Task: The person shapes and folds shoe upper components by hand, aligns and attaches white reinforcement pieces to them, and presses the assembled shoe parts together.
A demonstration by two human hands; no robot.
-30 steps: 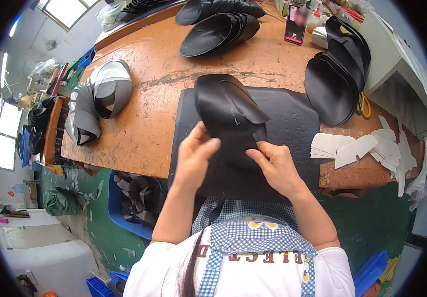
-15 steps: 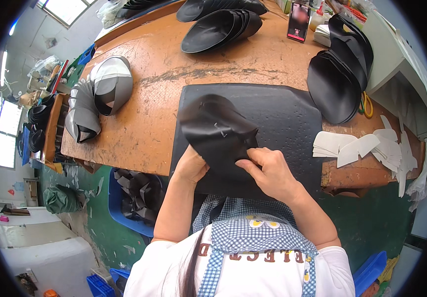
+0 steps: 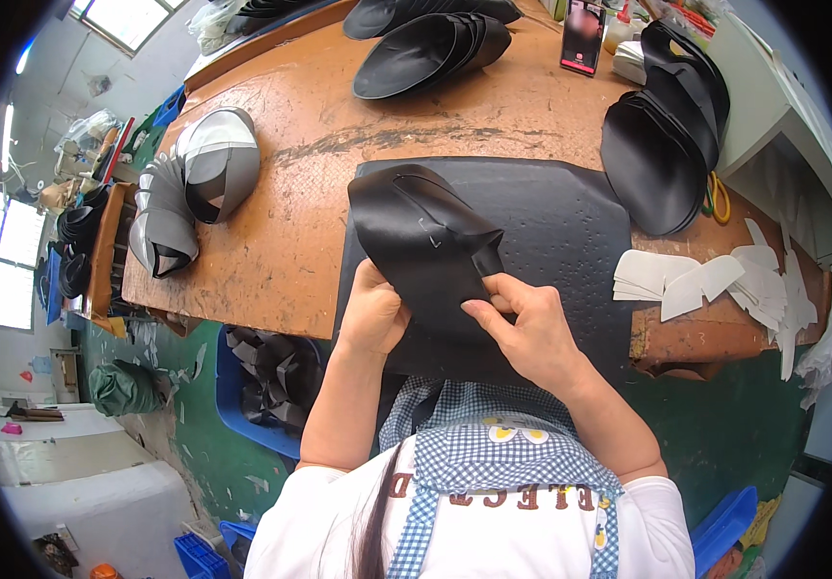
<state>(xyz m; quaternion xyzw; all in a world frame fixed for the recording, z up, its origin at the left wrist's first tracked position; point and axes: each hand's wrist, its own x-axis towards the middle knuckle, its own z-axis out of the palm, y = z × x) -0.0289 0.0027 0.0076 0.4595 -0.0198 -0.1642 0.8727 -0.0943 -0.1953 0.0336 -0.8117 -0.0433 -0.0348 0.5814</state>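
Note:
A black leather-like shoe upper (image 3: pixel 416 227), with small pale marks on its side, is held up over a black mat (image 3: pixel 570 222) at the table's near edge. My left hand (image 3: pixel 374 311) is closed on its lower left edge, the fingers partly hidden behind the piece. On the other side my right hand (image 3: pixel 522 314) pinches the piece's lower right edge between thumb and fingers. Under the piece, part of the mat is hidden.
Stacked black uppers lie at the back (image 3: pixel 425 58) and right (image 3: pixel 652 159); grey-and-black ones (image 3: pixel 208 164) lie left. White cut pieces (image 3: pixel 695 285), yellow-handled scissors (image 3: pixel 718 201) and a propped phone (image 3: pixel 582 39) are on the table (image 3: pixel 290 232). A blue bin (image 3: pixel 228 396) stands below.
The black shoe upper was blurred by motion and now shows sharply, its top turned and opened out a little. Both hands keep their hold in nearly the same place.

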